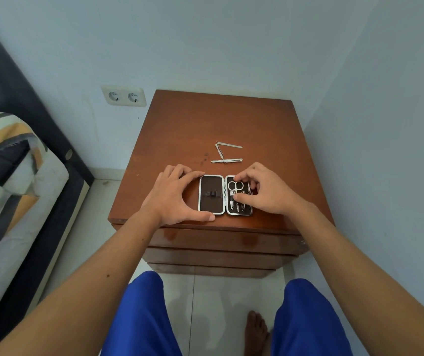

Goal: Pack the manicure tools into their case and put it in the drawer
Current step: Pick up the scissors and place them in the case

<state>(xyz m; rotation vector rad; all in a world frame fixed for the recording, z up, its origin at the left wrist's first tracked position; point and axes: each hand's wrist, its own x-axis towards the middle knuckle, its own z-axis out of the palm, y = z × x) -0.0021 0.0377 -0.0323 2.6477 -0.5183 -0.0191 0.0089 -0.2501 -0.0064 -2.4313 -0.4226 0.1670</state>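
- The case (225, 195) is lying open and flat near the front edge of the worktop (180, 124), at the centre of the frame, with both halves facing up.
- Its left half is showing only an empty strap; its right half is already holding the scissors (235, 186) and some smaller tools I cannot tell apart.
- The right hand (262, 191) is working over the right half, thumb and fingers curled close around a tool there. Whether the grip is pinching that tool or just pressing it under its strap, I cannot tell.
- The left hand (175, 196) is bracing the case: fingers spread along its far left corner, thumb at its near left corner, open and holding nothing.
- Three loose tools (227, 152) are lying just behind the case, towards the middle of the worktop, crossing one another.
- To do this step well, in my judgement: be sliding the tool lengthwise under its strap rather than pushing down, and be keeping the left hand firm so the case is not skidding towards the edge.
- The loose tools are thin and flat, so they are probably going to need lifting by one end, one at a time.
- The drawers (221, 240) below the worktop are all shut; one is going to need opening after the case is closed.
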